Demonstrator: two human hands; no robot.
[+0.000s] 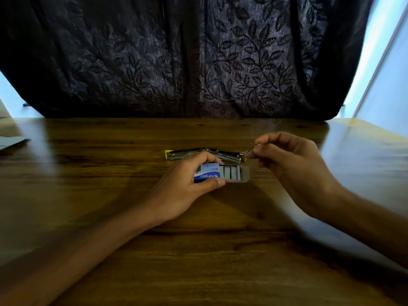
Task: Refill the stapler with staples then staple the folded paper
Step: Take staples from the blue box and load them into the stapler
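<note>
A blue and white staple box (207, 174) lies on the wooden table (88, 173), its grey inner tray (235, 174) slid out to the right with strips of staples showing. My left hand (187, 191) grips the box sleeve between thumb and fingers. Just behind the box, a metal stapler (187, 153) with yellow ends lies swung fully flat. My right hand (293, 164) hovers to the right of the tray, its thumb and fingertips pinched on a small strip of staples (250, 153) near the stapler's right end.
A dark leaf-patterned curtain (198, 58) hangs behind the table's far edge. A pale sheet of paper (11, 143) lies at the far left edge of the table.
</note>
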